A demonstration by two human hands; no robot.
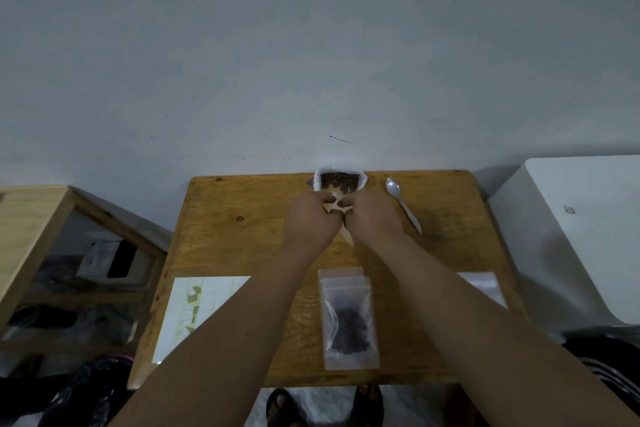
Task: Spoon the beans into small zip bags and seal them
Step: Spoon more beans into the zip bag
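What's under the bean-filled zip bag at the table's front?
Another clear plastic zip bag, only its top strip showing beyond the bean-filled clear zip bag; the rest is covered.

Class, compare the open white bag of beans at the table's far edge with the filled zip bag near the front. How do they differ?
The white bag stands open, beans exposed; the filled zip bag lies flat. The white bag is opaque; the filled zip bag is clear. The left hand and right hand pinch a small bag beside the white bag; the filled zip bag lies untouched. Both hold dark beans.
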